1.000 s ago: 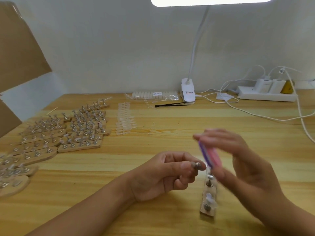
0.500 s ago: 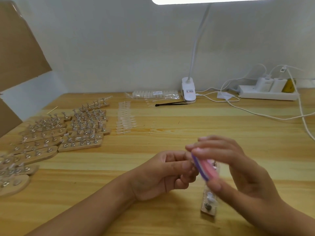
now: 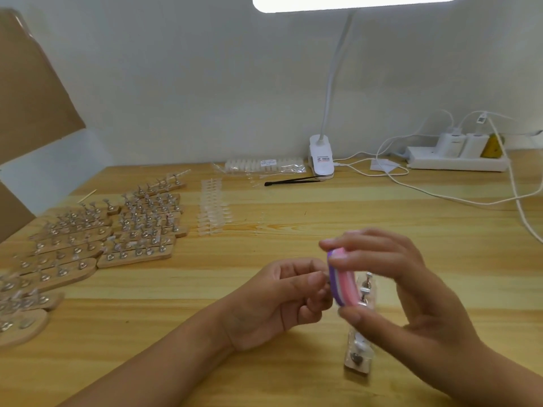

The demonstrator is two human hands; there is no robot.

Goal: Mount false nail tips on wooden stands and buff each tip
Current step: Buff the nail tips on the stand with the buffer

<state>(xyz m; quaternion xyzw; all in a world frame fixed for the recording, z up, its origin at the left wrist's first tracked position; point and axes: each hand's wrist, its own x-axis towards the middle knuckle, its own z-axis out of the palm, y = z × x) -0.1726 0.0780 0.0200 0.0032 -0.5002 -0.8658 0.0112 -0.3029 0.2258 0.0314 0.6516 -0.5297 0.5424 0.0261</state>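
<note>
On the wooden table [image 3: 293, 230], at 9 o'clock from the hands, many loaded wooden stands [image 3: 141, 227] lie close together in rows. Just beside them, toward 11 o'clock, there are loose nail tips [image 3: 212, 212] in short lines. At 12 o'clock, near the wall, lies a plastic bag of tips [image 3: 264, 165], with black tweezers [image 3: 291, 181] in front of it and the clip lamp [image 3: 321, 160] touching its right end. A power strip [image 3: 455, 163] sits at 2 o'clock, and white cables [image 3: 440, 195] run from it over the table. Brown cardboard [image 3: 32, 92] leans at 10 o'clock.

One more wooden stand [image 3: 359, 356] lies at 5 o'clock, its long side pointing away from the person. The right hand [image 3: 411, 289] covers its middle part.

The right hand clamps a pink and purple buffer block [image 3: 342, 284] between the thumb below and the fingers above, and holds it on edge above the stand. The left hand [image 3: 282, 298] is palm up, its fingers curled, thumb and forefinger brought together at the purple face of the block. The block hides their ends, so I cannot tell if a tip is pinched there.
</note>
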